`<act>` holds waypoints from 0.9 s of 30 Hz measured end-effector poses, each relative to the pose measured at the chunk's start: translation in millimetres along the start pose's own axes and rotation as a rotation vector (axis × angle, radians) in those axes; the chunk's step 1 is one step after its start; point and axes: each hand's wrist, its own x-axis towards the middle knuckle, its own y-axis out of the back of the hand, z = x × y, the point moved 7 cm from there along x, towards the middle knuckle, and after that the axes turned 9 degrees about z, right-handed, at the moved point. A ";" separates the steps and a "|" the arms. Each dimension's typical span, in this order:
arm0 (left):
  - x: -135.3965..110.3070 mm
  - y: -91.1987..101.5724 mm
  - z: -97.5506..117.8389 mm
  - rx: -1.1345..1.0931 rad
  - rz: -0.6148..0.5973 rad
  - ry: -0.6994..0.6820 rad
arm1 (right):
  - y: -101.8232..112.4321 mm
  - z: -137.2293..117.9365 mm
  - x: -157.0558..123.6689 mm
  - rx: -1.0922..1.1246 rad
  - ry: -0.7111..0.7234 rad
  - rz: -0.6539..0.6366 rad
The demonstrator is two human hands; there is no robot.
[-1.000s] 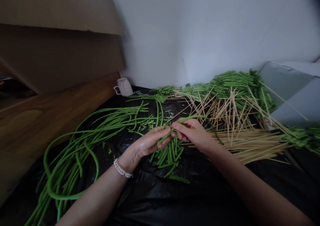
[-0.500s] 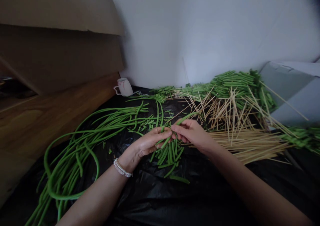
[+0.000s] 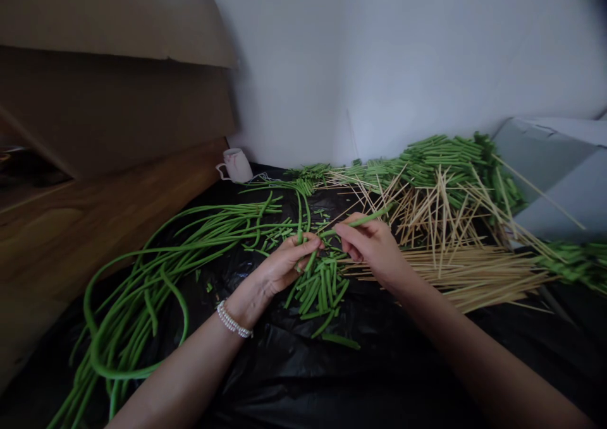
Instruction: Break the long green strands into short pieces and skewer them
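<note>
My left hand (image 3: pixel 289 261) is closed on a long green bean, with a strand rising from the fingers (image 3: pixel 305 217) and a short end (image 3: pixel 311 261) showing below the thumb. My right hand (image 3: pixel 372 242) pinches a bean piece (image 3: pixel 379 214), whose tip points up and right. The fingertips of the two hands are a small gap apart. Beneath them lies a pile of short-cut bean pieces (image 3: pixel 322 290). Whole long beans (image 3: pixel 137 302) lie in a loose, looping heap to the left of my left hand.
Thin wooden skewers (image 3: pixel 474 277) lie to the right, with more crisscrossed behind them. Stacked bean pieces (image 3: pixel 441 154) line the wall. A white mug (image 3: pixel 237 165) stands at the back, near a cardboard box (image 3: pixel 142 94). A pale box (image 3: pixel 559 170) is at right. Black plastic sheeting (image 3: pixel 303 378) covers the surface.
My hands have come slightly apart. The right hand has shifted a little right and up with its bean piece, which now points further to the right.
</note>
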 end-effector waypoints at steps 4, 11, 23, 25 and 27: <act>5.7 6.7 -3.3 -0.073 0.033 0.010 | -2.1 -8.8 -4.1 -0.149 0.134 0.019; 9.6 11.2 -5.0 -0.217 0.062 0.045 | -18.3 -17.5 -22.3 -0.420 0.450 -0.053; 10.7 8.8 -2.1 -0.402 0.016 0.151 | -13.0 2.6 -10.3 -0.055 -0.034 -0.235; 9.4 7.7 1.9 -0.384 -0.017 0.141 | -13.0 5.5 -9.9 0.020 -0.087 -0.256; 6.2 4.1 2.4 -0.293 -0.056 0.128 | -14.2 8.1 -10.6 0.041 -0.106 -0.276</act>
